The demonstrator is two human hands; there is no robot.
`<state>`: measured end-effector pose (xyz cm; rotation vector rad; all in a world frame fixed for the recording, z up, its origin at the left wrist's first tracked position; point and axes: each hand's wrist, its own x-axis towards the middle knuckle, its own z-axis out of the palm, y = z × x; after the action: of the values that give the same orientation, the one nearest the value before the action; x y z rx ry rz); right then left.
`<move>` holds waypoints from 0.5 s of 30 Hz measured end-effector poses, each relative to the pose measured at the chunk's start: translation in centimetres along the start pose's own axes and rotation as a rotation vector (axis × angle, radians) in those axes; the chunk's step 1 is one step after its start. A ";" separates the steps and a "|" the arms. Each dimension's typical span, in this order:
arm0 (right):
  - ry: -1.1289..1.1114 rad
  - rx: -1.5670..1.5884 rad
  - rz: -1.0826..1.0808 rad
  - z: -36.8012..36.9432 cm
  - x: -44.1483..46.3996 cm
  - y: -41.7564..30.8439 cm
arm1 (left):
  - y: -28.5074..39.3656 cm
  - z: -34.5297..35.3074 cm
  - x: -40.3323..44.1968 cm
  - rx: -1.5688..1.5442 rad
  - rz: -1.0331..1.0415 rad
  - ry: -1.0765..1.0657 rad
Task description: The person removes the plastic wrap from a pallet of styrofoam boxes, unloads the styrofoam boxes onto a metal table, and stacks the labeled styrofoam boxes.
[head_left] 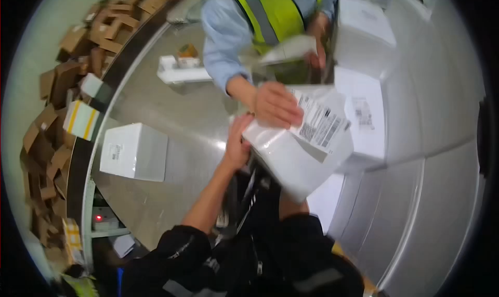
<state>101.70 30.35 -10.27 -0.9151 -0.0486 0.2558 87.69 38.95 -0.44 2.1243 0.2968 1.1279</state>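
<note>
A white wrapped box is tilted in front of my body. My left hand is at its upper left corner, with the fingers bent against the edge. Under the box my right forearm shows a little, but the right hand itself is hidden behind the box. On the box's top is a printed shipping label, partly lifted at its lower edge. A co-worker's hand presses on the label's left side, close to my left hand but apart from it.
The co-worker in a yellow vest stands across the metal table. A white box sits at left, a dispenser farther back. White boxes stack at right. Brown cartons pile beyond the left edge.
</note>
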 end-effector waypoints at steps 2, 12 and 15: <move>0.074 -0.079 0.108 -6.3 -1.8 4.2 | -1.3 0.4 -1.7 -0.091 -0.025 -0.170; 0.025 -0.132 0.463 -10.2 -4.1 7.6 | 3.8 -3.5 -2.4 -0.040 -0.087 -0.194; -0.015 -0.113 0.550 -11.1 -3.9 6.7 | 5.0 -3.2 -2.3 -0.039 -0.101 -0.160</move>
<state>98.26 24.71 -22.12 -1.0269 0.1791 0.7764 83.21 35.73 2.67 2.1260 0.3013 0.8938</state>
